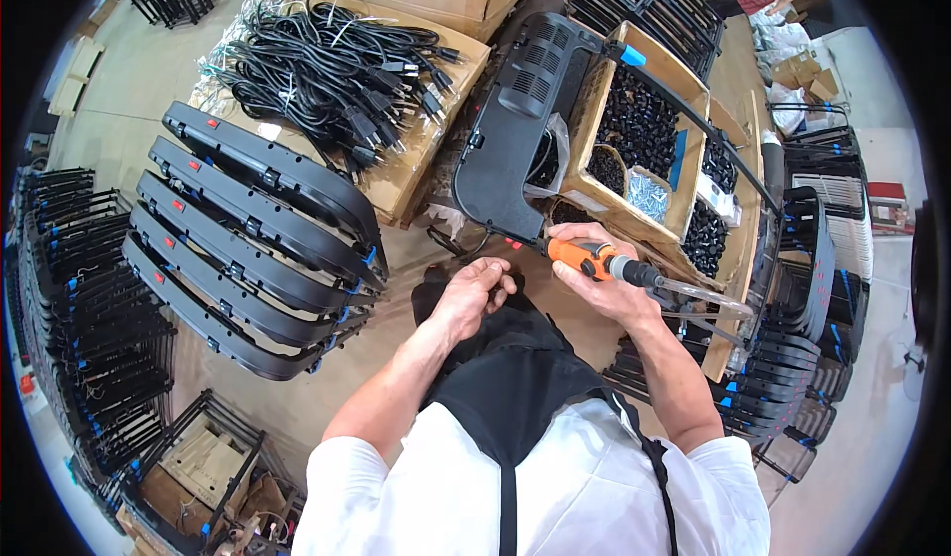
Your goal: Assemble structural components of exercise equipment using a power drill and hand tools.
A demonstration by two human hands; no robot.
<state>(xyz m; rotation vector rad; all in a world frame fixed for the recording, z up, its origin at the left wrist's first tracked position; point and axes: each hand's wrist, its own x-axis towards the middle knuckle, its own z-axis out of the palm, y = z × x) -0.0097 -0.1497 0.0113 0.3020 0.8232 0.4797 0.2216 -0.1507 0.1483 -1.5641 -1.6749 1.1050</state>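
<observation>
My right hand (609, 283) grips an orange and black power screwdriver (580, 257), its front end beside the near corner of a black plastic housing (505, 155). A clear hose (708, 293) runs off the tool's back end to the right. The housing has a vented, raised part at its far end and a small red switch (514, 244) at its near edge. Just short of that edge, my left hand (480, 290) is closed, fingers curled together; anything inside them is hidden. The left hand does not touch the tool.
Right of the housing stands a wooden box (584, 184) with compartments of small black parts and silver screws (647, 196). Black power cords (332, 75) lie piled on cardboard (451, 100). Several black curved housings (258, 249) with red switches stand stacked at left. Black frames (89, 288) line the far left.
</observation>
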